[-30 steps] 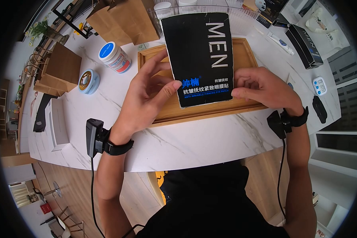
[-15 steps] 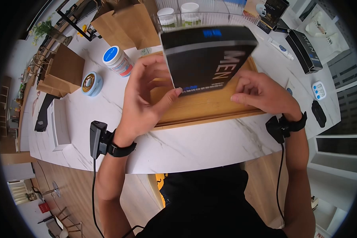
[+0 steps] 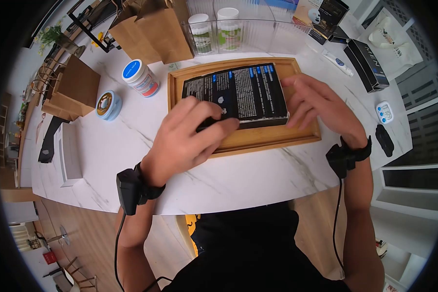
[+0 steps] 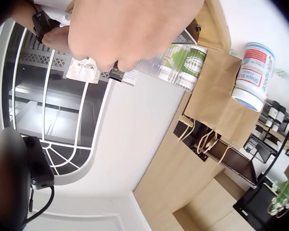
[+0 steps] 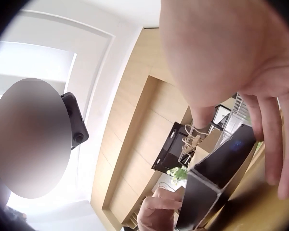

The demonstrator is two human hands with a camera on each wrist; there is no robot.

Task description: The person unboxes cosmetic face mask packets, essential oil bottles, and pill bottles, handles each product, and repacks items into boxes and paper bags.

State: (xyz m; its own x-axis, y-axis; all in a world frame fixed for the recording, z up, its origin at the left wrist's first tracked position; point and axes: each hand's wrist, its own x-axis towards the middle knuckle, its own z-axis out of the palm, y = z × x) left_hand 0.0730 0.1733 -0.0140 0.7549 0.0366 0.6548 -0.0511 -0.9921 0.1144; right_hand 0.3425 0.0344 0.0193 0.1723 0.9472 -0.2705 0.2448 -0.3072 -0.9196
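Observation:
A black eye patch box (image 3: 248, 95) is over the wooden tray (image 3: 258, 138), its face covered in small print turned up. At its near left corner my left hand (image 3: 182, 134) grips it with bent fingers, the thumb along the near edge. Beside the right end, my right hand (image 3: 321, 104) is held with its fingers extended and spread. The right wrist view shows the box (image 5: 221, 163) end-on, with the left hand's curled fingers (image 5: 159, 207) at its corner. In the left wrist view the back of the left hand (image 4: 130, 29) hides the box.
A blue-lidded tub (image 3: 141, 80) and a light blue jar (image 3: 108, 105) stand left of the tray. Behind are a paper bag (image 3: 153, 36) and a clear organizer (image 3: 263, 36) with white-capped bottles. To the right lie another black box (image 3: 366, 65), a tube (image 3: 338, 64) and a timer (image 3: 384, 113).
The box has gone from upright, with its MEN face toward me, to lying down with its printed back up. The left hand turned over with it; the right hand's fingers have straightened.

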